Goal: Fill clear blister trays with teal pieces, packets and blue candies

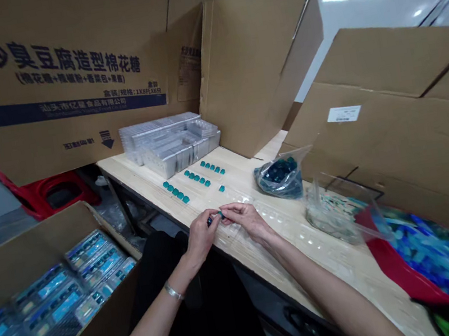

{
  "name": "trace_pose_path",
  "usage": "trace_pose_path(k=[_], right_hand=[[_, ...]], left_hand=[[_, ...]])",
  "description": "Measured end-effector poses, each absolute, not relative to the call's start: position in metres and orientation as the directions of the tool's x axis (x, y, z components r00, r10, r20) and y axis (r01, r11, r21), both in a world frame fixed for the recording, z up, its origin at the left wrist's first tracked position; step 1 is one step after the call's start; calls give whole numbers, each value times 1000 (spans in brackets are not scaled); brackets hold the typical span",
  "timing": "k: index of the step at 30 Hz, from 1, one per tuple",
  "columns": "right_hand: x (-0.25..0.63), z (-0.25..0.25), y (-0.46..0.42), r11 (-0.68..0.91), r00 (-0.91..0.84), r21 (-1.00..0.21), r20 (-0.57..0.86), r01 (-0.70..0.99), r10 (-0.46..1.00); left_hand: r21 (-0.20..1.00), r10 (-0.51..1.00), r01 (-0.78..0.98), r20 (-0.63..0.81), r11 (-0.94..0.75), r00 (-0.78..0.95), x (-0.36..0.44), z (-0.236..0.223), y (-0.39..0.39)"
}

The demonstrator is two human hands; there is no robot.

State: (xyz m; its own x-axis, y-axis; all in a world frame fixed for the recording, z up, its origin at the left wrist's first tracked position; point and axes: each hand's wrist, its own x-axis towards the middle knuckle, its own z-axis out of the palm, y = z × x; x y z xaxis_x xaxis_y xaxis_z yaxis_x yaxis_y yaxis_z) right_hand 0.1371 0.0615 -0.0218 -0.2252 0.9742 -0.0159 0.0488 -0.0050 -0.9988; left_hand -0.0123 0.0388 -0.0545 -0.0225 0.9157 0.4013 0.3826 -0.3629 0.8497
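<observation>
- Teal blocks: short rows on the pale wood tabletop, spaced apart, I judge, to keep each separate.
- Left grip: nearly shut, pinching a small dark piece.
- Right grip: nearly shut on one teal block, I think.

counted three rows of teal pieces on the table, about five each, can't swear to it, plus one loose piece. also one left hand, one right hand, one bangle, three plastic bags, one red plastic stool.
</observation>
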Motion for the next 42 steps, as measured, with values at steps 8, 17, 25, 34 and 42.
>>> trace_pose_path(k=[8, 17, 25, 34, 42], right_hand=[[173, -24, 137, 400, -174, -532, 424, 746, 889], [157, -42, 164, 326, -278, -169, 254, 930, 926], [149, -37, 164, 306, -292, -103, 131, 947, 947], [120, -1, 73, 672, -512, -469, 436, 573, 740], [85, -5, 9, 746, -567, -422, 485, 515, 666]], left_hand=[[906, 968, 354, 252, -232, -11, -25, -62, 40], [989, 995, 116, 93, -89, -32, -33, -60, 40], [714, 955, -634, -218, 298, 203, -34, -50, 40], [285, 898, -887, -362, 362, 250, -34, -38, 51], [311, 891, -920, -447, 239, 81, -9, -35, 56]])
